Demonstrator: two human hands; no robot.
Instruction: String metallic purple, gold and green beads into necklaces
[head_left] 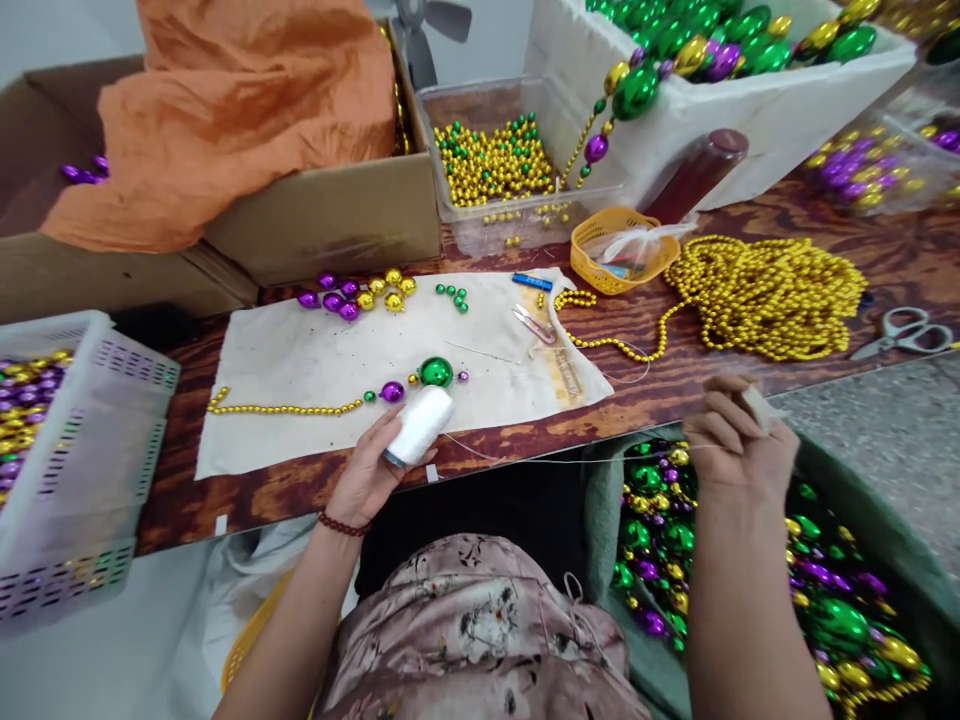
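My left hand (373, 462) is wrapped round a white thread spool (420, 425) at the table's front edge. From the spool a thin thread (555, 461) runs right to my right hand (735, 440), whose curled fingers hold it along with a small pale piece (761, 410). Just behind the spool, a large green bead (436, 373), a purple bead (392, 391) and smaller beads lie in a row on the white cloth (300, 350). A strand of small gold beads (292, 408) extends to their left. Loose purple, gold and green beads lie farther back.
Thread snips (534, 325) and a blue item (532, 281) lie on the cloth. Right are an orange basket (592, 265), heaped gold strands (772, 295) and scissors (904, 333). Boxes stand behind, a white crate (97, 420) left, a green sack (611, 540) of beads below my right hand.
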